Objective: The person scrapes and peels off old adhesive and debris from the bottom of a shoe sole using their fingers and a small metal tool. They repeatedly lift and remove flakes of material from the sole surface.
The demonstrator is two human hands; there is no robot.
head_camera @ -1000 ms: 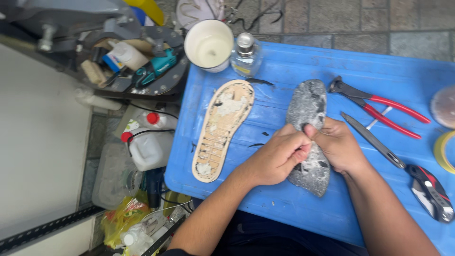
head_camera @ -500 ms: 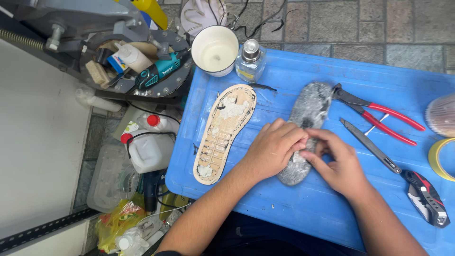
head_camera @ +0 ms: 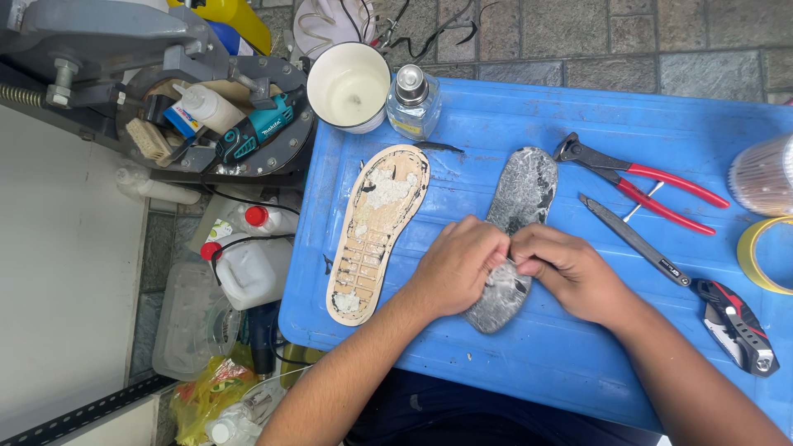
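While the fingertips of both hands pinch together over its middle, the grey insole (head_camera: 519, 216) lies flat on the blue table (head_camera: 496, 116), the left hand (head_camera: 456, 266) and right hand (head_camera: 568, 269) curled closed on it; a tan shoe sole (head_camera: 376, 227) rests just left, red-handled pliers (head_camera: 640, 182) to the right

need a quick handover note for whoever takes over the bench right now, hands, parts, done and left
Left hand and right hand meet over the grey sole piece, pinching at its middle.
It lies flat on the blue table; the tan sole lies beside it, untouched.
Red-handled pincers and a knife lie to the right.
Done: both pieces separated.
Left: white residue still covers both.
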